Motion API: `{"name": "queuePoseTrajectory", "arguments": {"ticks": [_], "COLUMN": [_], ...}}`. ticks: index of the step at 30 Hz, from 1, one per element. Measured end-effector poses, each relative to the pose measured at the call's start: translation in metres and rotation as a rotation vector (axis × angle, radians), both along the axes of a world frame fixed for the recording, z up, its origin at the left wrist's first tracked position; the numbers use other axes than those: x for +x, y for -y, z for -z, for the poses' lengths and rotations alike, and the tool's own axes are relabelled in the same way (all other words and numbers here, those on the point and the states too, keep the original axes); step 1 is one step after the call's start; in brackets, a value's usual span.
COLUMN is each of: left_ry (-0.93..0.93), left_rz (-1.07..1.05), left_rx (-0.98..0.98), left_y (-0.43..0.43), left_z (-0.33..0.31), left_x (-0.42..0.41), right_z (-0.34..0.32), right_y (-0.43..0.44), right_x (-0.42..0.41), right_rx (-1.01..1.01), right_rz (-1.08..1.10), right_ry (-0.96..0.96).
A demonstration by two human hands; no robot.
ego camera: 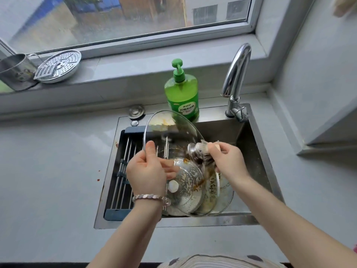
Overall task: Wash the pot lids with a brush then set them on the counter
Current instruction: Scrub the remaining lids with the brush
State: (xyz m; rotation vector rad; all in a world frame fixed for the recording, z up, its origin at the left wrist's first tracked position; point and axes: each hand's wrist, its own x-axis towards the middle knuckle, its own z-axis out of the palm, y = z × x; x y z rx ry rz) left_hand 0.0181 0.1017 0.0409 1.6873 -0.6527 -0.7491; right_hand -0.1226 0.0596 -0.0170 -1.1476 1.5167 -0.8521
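- Landmark for these notes: the sink (173, 222), a steel basin set into the grey counter (48, 171)
- I see a glass lid (170, 128) held up over the sink's left-centre, tilted on edge, its top rim reaching the sink's back edge; orange-brown smears show on the upper glass
- Left hand (148, 171) is over the sink's left half, clamped on the lid's lower rim: thumb on the near face, fingers curled behind and seen through the glass
- A bracelet (149, 197) sits on that wrist
- Right hand (228, 161) is over the sink's middle, fingers closed round a brush (206, 159)
- The brush's dark bristles sit against the held lid's right side, by its metal knob; the exact contact is blurred
- Lying in the sink, toward its front: a steel lid (187, 188) with a white knob (172, 186), wet and spotted, streaked brown on its right edge
- Under and to the right of it, also in the sink, lies a second glass lid (222, 202), dirty
- A rack (123, 171) of steel rods spans the sink's left side
- On the sink's back ledge: green soap bottle (182, 93) at centre, faucet (236, 74) at the right corner
- On the sill well behind and left of the sink: a perforated steamer plate (59, 65) leaning by a metal cup (13, 72)
- Small red specks mark the counter just left of the sink
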Motion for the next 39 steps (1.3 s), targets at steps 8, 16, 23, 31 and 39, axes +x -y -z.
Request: {"name": "queuePoseTrajectory", "arguments": {"ticks": [8,16,23,31,39], "left_ry": [-0.123,-0.072,-0.134,-0.309,-0.349], "left_rz": [-0.1,-0.134,-0.182,-0.247,-0.265], "left_rx": [0.026,-0.051,-0.093,-0.014,0.007], "left_y": [-0.001,0.003,0.004,0.005,0.003], "left_z": [0.009,0.0,-0.011,-0.006,-0.006], "left_x": [-0.003,0.001,-0.002,0.014,0.016], "right_z": [-0.005,-0.004,-0.006,-0.012,-0.013], "right_y": [-0.041,-0.058,-0.026,-0.03,-0.051], "right_x": [0.023,0.02,0.007,-0.007,-0.007], "right_rx": [-0.654,-0.58,-0.425,-0.465,-0.585], "right_rz": [-0.149,-0.24,-0.103,-0.191,-0.292], "right_ry": [-0.657,-0.474,-0.468,-0.486,-0.483]}}
